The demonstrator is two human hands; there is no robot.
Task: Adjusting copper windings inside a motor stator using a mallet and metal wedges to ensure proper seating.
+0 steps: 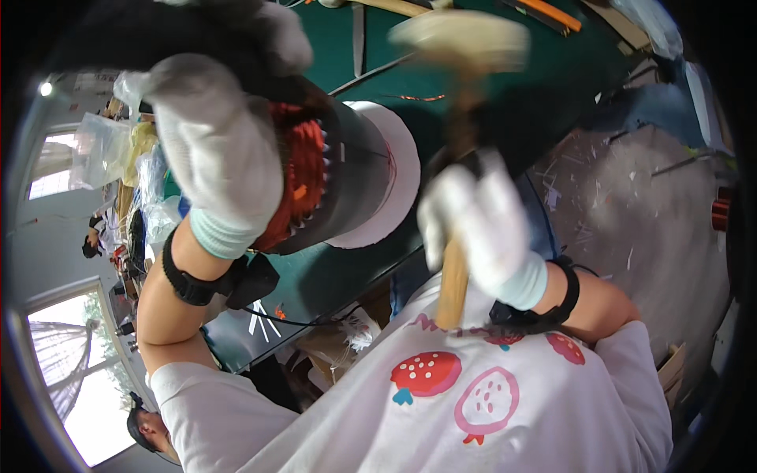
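Note:
My right hand (477, 221), in a white glove, is closed round the wooden handle of a mallet (453, 288). Blurred by motion, its pale head (461, 41) is raised over the green table. My left hand (213, 134), also gloved in white, lies over the end of a motor stator (347, 173), beside its reddish copper windings (303, 169). The left fingers are lost in shadow and blur, so I cannot see whether they hold anything. The dark cylindrical stator lies on its side, with a round white sheet (404, 150) at its far end from my left hand.
The green tabletop (378, 79) carries an orange-handled tool (552, 14) and a thin metal strip (359, 43) at the back. Plastic bags (102, 150) crowd the left. Scraps litter the floor (607, 221) at right. Another person (150, 426) is at lower left.

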